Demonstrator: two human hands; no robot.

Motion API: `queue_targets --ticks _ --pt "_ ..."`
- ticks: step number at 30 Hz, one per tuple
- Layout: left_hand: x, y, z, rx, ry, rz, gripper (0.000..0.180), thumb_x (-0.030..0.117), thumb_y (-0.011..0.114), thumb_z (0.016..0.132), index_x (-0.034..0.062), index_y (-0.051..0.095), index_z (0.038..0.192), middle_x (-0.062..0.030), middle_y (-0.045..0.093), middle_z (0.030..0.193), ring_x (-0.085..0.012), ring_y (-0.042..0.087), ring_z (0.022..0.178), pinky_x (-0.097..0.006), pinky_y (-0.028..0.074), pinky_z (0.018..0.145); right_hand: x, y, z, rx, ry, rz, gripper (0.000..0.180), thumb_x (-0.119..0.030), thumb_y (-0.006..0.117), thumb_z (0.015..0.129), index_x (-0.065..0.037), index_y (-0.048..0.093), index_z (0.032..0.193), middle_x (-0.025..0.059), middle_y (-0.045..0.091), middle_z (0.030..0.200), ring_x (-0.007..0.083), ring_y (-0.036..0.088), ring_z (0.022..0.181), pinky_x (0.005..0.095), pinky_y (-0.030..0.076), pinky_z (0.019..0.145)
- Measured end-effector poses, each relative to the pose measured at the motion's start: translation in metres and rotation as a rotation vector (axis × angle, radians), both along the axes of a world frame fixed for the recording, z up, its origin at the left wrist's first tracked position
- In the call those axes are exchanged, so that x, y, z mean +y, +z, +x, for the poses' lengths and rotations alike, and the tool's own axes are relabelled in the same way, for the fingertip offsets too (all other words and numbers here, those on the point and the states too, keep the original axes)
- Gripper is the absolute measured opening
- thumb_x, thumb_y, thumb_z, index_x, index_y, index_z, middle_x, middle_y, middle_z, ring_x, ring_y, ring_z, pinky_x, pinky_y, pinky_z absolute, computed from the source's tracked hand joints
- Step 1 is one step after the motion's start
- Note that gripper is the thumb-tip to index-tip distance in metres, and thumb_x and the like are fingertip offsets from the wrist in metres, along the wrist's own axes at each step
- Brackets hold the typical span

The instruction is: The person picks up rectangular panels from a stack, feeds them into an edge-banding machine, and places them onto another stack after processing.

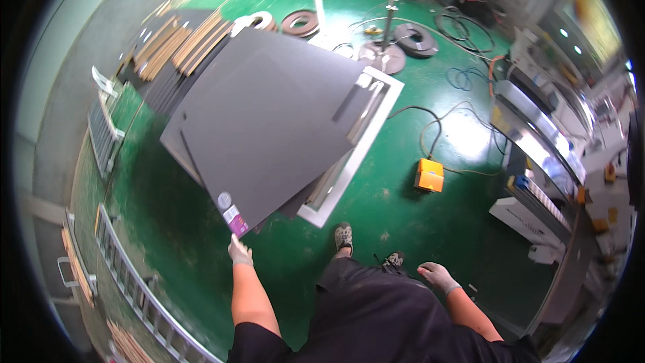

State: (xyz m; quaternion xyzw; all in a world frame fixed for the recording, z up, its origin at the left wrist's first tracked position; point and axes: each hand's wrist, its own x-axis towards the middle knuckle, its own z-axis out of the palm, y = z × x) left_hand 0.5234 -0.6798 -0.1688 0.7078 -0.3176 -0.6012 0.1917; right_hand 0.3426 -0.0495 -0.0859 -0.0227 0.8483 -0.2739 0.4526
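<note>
A large dark grey panel (269, 107) lies askew on top of a stack, with a purple-and-white label and a round sticker at its near corner. My left hand (240, 251), in a pale glove, is closed on that corner, just below the label (235, 219). Part of its grip is hidden under the panel's edge. My right hand (438, 277), also gloved, hangs apart from everything at my right side, holding nothing, its fingers loosely extended. A narrow dark strip (351, 102) rests on the panel's right part.
Along the stack's right side runs a white frame (363, 154). An orange foot pedal (429, 175) with cables sits on the green floor. A fan base (381, 58) and coiled edging rolls (299, 23) stand beyond. Machinery (537, 134) lines the right; a metal roller rack (144, 289) lies left.
</note>
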Motion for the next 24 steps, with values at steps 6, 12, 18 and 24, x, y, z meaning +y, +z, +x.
queue_targets --ticks 6,12,18,24 --pt "-0.024 0.013 -0.041 0.043 -0.205 0.041 0.054 0.052 0.058 0.09 0.0127 0.051 0.126 -0.0043 0.06 0.121 -0.0222 0.052 0.111 -0.052 0.035 0.097 0.012 -0.026 -0.047 0.071 -0.321 -0.067 0.028 -0.029 0.063 0.095 -0.003 0.065 0.104 0.0001 0.059 0.082 0.0098 0.053 0.07 0.0251 0.045 0.062" --pt "-0.036 0.003 -0.02 -0.07 -0.42 0.12 0.05 0.059 0.053 0.093 0.0126 0.049 0.112 -0.0058 0.063 0.093 -0.0212 0.062 0.079 -0.041 0.051 0.063 -0.041 0.002 -0.102 0.005 -0.41 -0.169 0.033 -0.03 0.065 0.095 0.001 0.063 0.109 0.0016 0.06 0.087 0.0103 0.054 0.075 0.0247 0.046 0.067" --pt "0.02 0.012 0.009 -0.009 -0.494 0.233 0.046 0.054 0.045 0.099 0.0116 0.05 0.115 -0.0071 0.065 0.095 -0.0205 0.065 0.072 -0.036 0.056 0.057 -0.118 -0.002 -0.126 0.134 0.074 -0.124 0.031 -0.027 0.062 0.095 -0.001 0.066 0.111 0.0088 0.067 0.095 0.0179 0.062 0.089 0.031 0.05 0.078" --pt "0.103 0.026 0.084 0.065 -0.489 0.339 0.044 0.049 0.052 0.099 0.014 0.051 0.125 -0.0071 0.065 0.106 -0.0225 0.066 0.091 -0.044 0.057 0.073 -0.245 0.005 -0.174 0.555 0.013 -0.387 0.037 -0.029 0.065 0.092 -0.002 0.065 0.117 0.0172 0.069 0.107 0.031 0.066 0.104 0.0371 0.05 0.091"
